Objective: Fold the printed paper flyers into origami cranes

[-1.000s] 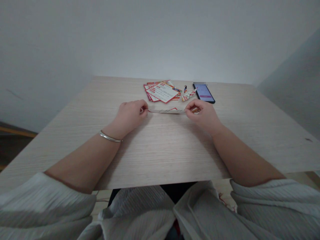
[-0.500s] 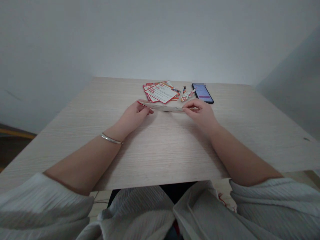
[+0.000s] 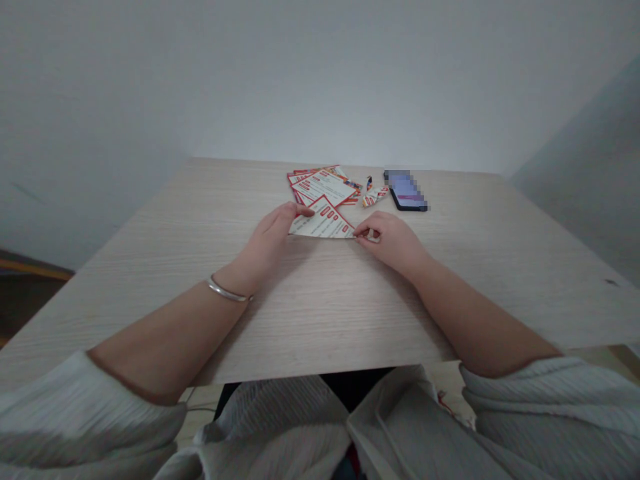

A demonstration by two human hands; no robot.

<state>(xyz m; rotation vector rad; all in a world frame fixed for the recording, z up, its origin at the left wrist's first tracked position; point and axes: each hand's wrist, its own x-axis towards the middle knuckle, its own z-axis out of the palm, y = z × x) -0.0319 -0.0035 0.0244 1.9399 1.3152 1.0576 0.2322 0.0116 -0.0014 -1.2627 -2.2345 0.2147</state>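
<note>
A printed paper sheet (image 3: 323, 223), white with red borders and red labels, is folded to a triangle-like shape with its point away from me. My left hand (image 3: 280, 227) grips its left side, thumb across the top face. At the right corner, my right hand (image 3: 383, 237) pinches the paper between thumb and fingertips. The sheet's near edge runs between both hands, just above or on the table; I cannot tell which. Behind it lies a fanned pile of similar printed sheets (image 3: 325, 187).
Right of the pile are a small folded paper piece (image 3: 375, 197) and a smaller dark, colourful scrap (image 3: 369, 183). A phone (image 3: 407, 191) with a lit screen lies farther right. The pale wooden table (image 3: 320, 307) meets a wall at the back.
The paper, seen nearly edge-on before, now shows its printed face toward me. Both hands have come slightly nearer and lower, and the right hand has shifted a little left.
</note>
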